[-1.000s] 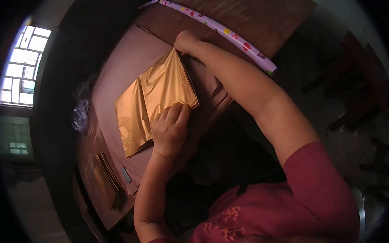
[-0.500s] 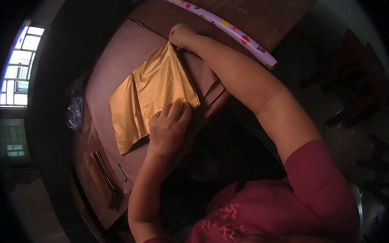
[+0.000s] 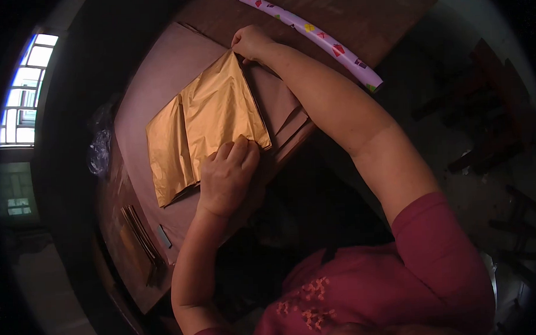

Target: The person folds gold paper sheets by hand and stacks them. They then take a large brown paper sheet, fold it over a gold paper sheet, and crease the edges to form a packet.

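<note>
A stack of creased gold foil paper (image 3: 216, 107) lies on a large mauve-brown sheet, with a fold line running across it toward its left end. My left hand (image 3: 227, 175) is closed at the foil's near edge, its curled fingers gripping the margin. At the far corner my right hand (image 3: 252, 45) pinches the tip of the foil between thumb and fingers. Several layers show along the foil's right edge. The undersides of both hands are hidden.
The brown sheet (image 3: 153, 83) covers much of the wooden table (image 3: 392, 15). A lilac patterned roll (image 3: 322, 43) lies beyond my right arm. To the left are crumpled clear plastic (image 3: 99, 153), a small grey bar (image 3: 164, 236) and upright brown pieces (image 3: 142, 243). Dark wooden furniture (image 3: 484, 112) stands at right.
The foil looks smoother and more taut between my hands. Both hands keep their grip, with my right hand slightly higher in view.
</note>
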A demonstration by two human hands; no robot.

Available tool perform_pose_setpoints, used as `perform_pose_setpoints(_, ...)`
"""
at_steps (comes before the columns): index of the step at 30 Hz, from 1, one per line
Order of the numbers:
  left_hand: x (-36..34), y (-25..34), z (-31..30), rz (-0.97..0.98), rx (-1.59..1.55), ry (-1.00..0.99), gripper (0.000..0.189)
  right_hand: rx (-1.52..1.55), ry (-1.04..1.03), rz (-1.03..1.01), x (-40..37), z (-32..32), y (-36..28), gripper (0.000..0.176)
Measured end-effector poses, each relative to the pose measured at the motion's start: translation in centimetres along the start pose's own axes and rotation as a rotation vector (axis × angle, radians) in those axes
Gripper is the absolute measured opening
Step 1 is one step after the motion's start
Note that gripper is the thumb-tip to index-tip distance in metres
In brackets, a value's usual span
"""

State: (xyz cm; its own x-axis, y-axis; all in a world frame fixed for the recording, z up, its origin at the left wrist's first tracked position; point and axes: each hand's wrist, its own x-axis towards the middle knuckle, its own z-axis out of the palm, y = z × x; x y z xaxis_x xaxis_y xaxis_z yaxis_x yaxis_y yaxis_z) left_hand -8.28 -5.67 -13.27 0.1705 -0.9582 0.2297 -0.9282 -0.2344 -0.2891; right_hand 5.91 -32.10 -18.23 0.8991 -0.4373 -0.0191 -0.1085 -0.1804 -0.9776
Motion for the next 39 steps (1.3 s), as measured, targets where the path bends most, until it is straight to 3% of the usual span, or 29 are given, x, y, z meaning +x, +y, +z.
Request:
perform_pose_setpoints(14, -0.2, 0.0, -0.2, 0.013, -0.045, -0.022, 0.033, -0.172, 0.015, -0.128, -1.4, -0.9, -0.9, 0.009)
perform_pose_setpoints(18, -0.7, -0.3, 0.1, -0.024, -0.055, 0.016, 0.029, -0.170, -0.026, -0.097, -0.9, -1.1, -0.6, 0.011)
perform_pose_setpoints(23, -0.9, -0.6, -0.2, -0.047, -0.063, 0.022, 0.026, 0.058, -0.061, -0.018, -0.8, -1.2, -0.6, 0.009)
perform_pose_setpoints(39, -1.5, -0.8, 0.2, -0.064, -0.063, 0.015, 0.025, -0.049, -0.041, -0.022, -0.4, -0.8, -0.2, 0.008)
